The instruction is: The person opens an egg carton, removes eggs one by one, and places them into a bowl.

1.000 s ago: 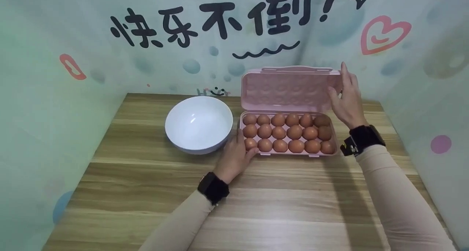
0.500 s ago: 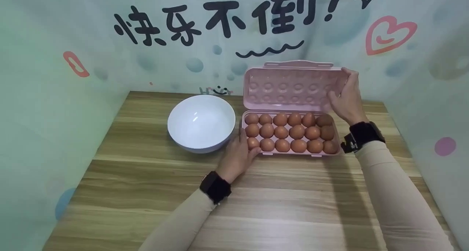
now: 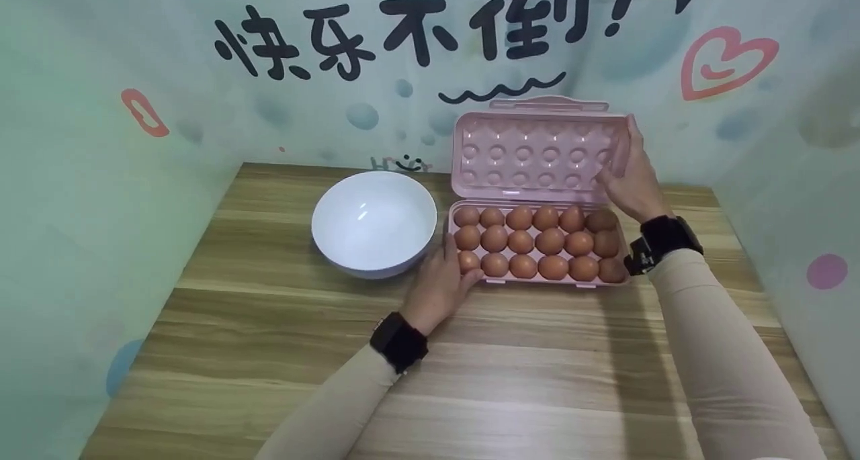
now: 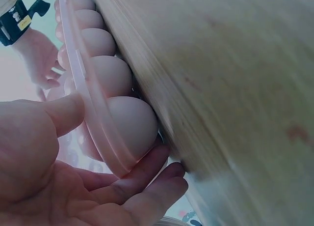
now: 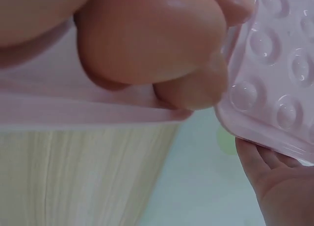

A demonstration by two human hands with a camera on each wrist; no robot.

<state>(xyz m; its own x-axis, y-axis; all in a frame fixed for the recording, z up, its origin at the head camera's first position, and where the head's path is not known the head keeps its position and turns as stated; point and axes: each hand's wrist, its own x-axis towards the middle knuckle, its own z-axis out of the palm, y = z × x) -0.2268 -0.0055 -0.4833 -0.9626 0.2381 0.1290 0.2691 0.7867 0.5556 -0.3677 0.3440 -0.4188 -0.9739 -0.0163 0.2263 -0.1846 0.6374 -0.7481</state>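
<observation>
A pink plastic egg carton [image 3: 537, 283] lies on the table with several brown eggs [image 3: 521, 242] in three rows. Its lid [image 3: 524, 156] stands raised at the back, dimpled inside facing the eggs. My left hand [image 3: 438, 284] grips the carton's front left corner, thumb at the front edge and fingers along the left side. In the left wrist view the thumb [image 4: 66, 113] lies against the pink rim [image 4: 100, 123]. My right hand [image 3: 635, 185] holds the lid's right edge, thumb on the inner side; most of its fingers are hidden behind the lid.
A white bowl [image 3: 373, 221] stands just left of the carton, close to my left hand. The wood-patterned table [image 3: 295, 352] ends at a printed cloth wall [image 3: 302, 124] close behind the lid. More cloth rises on both sides.
The lid's top edge has risen in the head view, and more of its inside shows. My right fingers, earlier stretched upward, now wrap its edge. My left hand stays at the corner.
</observation>
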